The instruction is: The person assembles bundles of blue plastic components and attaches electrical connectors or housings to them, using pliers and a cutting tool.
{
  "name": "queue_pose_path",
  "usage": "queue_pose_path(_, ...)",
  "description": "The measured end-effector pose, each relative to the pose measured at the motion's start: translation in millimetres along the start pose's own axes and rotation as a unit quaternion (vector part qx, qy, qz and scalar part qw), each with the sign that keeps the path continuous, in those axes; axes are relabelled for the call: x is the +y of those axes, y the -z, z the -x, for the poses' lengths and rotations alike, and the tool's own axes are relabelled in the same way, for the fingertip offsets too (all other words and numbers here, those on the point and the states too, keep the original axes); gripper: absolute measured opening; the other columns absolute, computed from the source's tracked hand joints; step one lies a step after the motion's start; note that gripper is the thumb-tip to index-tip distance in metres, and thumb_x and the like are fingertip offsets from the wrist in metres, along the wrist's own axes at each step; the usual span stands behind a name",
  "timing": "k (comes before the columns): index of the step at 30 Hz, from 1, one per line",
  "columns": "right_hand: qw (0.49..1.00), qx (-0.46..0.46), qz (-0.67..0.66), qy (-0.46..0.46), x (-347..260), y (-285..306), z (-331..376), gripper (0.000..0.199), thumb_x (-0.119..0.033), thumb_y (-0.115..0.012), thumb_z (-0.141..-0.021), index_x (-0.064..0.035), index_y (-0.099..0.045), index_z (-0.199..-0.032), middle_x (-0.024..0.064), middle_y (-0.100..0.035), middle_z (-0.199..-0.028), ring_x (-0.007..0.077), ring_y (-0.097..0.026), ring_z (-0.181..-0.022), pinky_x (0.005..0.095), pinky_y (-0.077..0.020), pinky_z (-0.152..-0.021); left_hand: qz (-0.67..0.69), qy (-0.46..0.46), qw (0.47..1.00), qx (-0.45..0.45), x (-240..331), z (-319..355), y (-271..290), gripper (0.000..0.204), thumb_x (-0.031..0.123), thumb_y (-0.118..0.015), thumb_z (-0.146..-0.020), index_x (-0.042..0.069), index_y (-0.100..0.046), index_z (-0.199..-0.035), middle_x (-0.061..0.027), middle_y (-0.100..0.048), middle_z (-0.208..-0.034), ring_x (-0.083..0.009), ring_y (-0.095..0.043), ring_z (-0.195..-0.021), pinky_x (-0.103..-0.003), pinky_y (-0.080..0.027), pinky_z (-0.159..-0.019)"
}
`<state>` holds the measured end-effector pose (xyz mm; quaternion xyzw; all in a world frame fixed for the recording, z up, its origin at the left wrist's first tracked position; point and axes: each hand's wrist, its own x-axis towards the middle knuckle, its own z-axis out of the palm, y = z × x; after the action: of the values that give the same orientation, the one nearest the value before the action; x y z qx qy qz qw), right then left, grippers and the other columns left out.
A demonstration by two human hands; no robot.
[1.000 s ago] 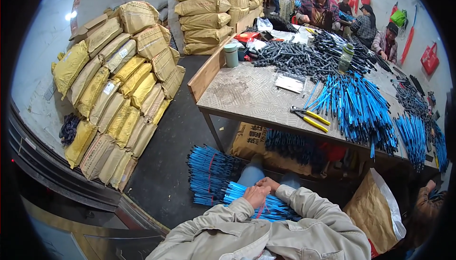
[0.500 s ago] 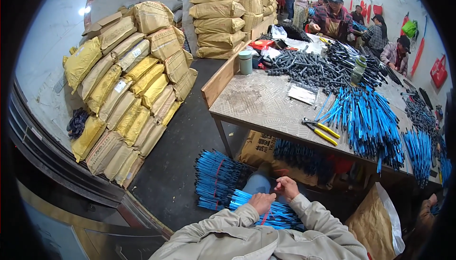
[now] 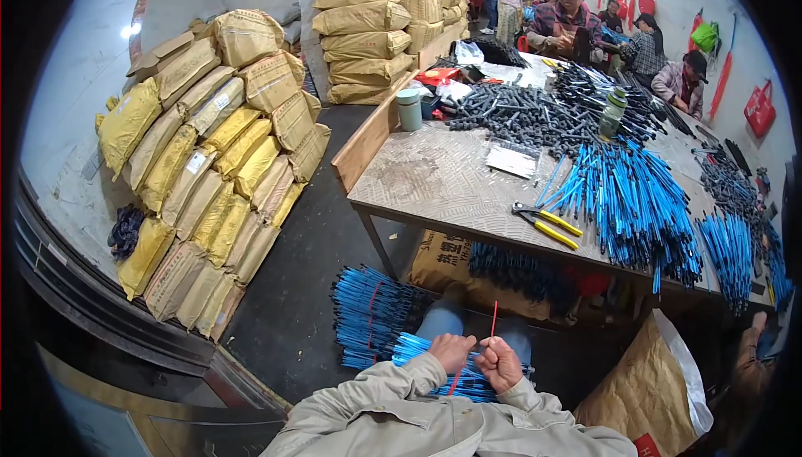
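A bundle of thin blue rods with black ends (image 3: 411, 345) lies across my lap, with a red tie (image 3: 455, 383) around it. Over the bundle, my right hand (image 3: 499, 363) is closed, and a thin red strip (image 3: 494, 317) sticks straight up from its fingers. My left hand (image 3: 452, 352) is right beside it, fingers pinched together at the strip's lower end; what they grip is hidden. Left of my knees, a larger stack of blue rods (image 3: 368, 311) rests, also bound with a red tie.
Ahead stands a worktable (image 3: 409, 169) bearing loose blue rods (image 3: 639, 206), black parts (image 3: 518, 114) and yellow-handled pliers (image 3: 547, 225). An open paper sack (image 3: 639, 390) is at my right. Stacked sacks (image 3: 225, 148) line the left wall. Several people sit or stand beyond the table.
My right hand has come lower and turned, and the red strip now stands upright from it. My left hand stays close by. The whole view has shifted slightly.
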<state>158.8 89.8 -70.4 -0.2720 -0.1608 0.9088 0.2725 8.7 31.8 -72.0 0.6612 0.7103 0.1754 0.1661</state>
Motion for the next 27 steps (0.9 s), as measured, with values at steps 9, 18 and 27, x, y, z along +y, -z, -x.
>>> queue_pose_path(9, 0.997, -0.07, 0.0, 0.009, 9.1, -12.5, 10.1, 0.02, -0.02, -0.05, -0.091, -0.0017, -0.055, -0.087, -0.0014, -0.033, -0.052, 0.0088, -0.029, -0.048, 0.0245, -0.0394, -0.06, -0.029, -0.084, 0.992, -0.088, 3.5, -19.6, 26.9, 0.019, 0.022, -0.061, -0.072, 0.013, -0.052, -0.086, -0.0125, -0.061, -0.08, -0.0336, -0.06, -0.079, -0.048, -0.045, -0.061)
queue_pose_path(18, 0.991, -0.097, -0.06, -0.076, 30.9, 5.0, 24.2, 0.021, -0.024, -0.046, -0.092, -0.0061, -0.055, -0.089, -0.0012, -0.034, -0.054, 0.0123, -0.035, -0.051, 0.0225, -0.0377, -0.048, 0.079, -0.034, 0.995, -0.059, -16.9, 2.1, -18.8, 0.028, 0.034, -0.063, -0.071, 0.013, -0.053, -0.086, -0.0143, -0.059, -0.08, -0.0353, -0.057, -0.077, -0.046, -0.045, -0.063)
queue_pose_path(27, 0.989, -0.131, 0.063, 0.014, -0.2, -23.8, 0.2, 0.021, -0.026, -0.04, -0.093, -0.0084, -0.049, -0.088, -0.0035, -0.039, -0.058, 0.0069, -0.039, -0.052, 0.0191, -0.0297, -0.044, 0.363, -0.025, 0.931, -0.008, -44.6, -28.5, -22.4, 0.017, 0.021, -0.052, -0.086, 0.005, -0.055, -0.083, -0.0111, -0.057, -0.076, -0.0216, -0.055, -0.07, -0.033, -0.045, -0.064)
